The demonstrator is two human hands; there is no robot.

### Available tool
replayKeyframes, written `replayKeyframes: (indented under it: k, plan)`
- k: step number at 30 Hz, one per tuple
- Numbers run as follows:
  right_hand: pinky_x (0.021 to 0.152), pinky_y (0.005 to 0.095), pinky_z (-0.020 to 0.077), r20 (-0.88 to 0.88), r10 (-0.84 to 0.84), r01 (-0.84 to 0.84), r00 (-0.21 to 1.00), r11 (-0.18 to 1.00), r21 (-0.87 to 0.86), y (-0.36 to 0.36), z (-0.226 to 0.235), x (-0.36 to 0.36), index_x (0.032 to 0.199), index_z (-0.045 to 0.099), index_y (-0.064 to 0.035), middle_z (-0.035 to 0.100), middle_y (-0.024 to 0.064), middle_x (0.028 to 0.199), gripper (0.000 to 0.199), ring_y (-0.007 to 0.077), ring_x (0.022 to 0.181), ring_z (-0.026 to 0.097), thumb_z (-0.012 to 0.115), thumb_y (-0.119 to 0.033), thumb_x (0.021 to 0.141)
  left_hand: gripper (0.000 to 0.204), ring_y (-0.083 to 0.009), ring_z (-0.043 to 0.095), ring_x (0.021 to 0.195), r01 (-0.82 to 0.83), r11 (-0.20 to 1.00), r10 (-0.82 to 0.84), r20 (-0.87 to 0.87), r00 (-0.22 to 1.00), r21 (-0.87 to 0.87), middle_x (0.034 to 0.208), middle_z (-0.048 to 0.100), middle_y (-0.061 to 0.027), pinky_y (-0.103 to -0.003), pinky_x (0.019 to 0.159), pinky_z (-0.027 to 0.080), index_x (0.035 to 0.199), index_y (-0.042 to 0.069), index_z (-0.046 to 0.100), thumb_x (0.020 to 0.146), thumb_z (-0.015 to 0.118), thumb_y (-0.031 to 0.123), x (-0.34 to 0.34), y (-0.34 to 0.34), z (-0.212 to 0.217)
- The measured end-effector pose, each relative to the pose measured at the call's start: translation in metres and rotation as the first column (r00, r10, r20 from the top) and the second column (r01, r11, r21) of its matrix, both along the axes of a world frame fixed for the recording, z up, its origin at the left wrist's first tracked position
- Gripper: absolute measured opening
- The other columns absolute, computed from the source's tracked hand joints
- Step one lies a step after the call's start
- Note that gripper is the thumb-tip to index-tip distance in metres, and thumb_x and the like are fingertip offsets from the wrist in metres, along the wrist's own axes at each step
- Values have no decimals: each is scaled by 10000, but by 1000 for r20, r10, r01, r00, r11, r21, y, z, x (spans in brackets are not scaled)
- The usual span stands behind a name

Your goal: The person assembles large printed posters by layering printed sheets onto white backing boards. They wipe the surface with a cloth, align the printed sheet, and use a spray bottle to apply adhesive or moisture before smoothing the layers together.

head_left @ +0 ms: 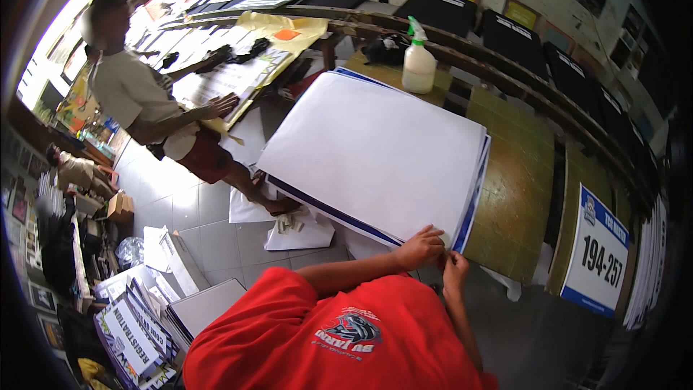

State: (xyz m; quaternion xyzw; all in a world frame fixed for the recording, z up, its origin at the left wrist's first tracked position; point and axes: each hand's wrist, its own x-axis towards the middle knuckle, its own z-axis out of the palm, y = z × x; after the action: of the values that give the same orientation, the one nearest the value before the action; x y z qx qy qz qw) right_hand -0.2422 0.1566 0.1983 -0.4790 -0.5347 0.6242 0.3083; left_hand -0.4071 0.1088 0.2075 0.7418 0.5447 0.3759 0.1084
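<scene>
- Lying flat on the counter (516, 195), the stack of large white sheets (375, 152) shows blue print along its edges, its near corner right by both hands
- left hand (419, 248) rests on that corner, fingers curled over the top sheet, grip loose, pinching nothing clearly
- right hand (455, 269) is just beside it, fingertips closed on the corner edge of the sheets
- spray bottle (419, 65) stands past the stack's far edge
- another person (144, 101) leans on a farther table, well apart, hand flat on papers
</scene>
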Motion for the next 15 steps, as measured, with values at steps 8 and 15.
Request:
replayKeyframes:
  k: [8,15]
  plan:
    - [569,274,447,89,22,-30,996,996,82,10,-31,10,832,602,53,576,17,753,181,102,663,512,579,-108,910,143,-303,541,1088,23,988,-28,31,999,154,886,614,-76,-484,1030,332,757,90,633,700,629,221,10,11,-34]
    - [514,249,405,64,102,-104,993,994,40,63,-85,34,870,595,-4,553,13,740,175,95,618,510,589,-171,922,162,-283,553,1023,-51,980,31,104,994,191,822,603,-51,-543,1021,335,624,99,622,616,649,258,25,23,-43]
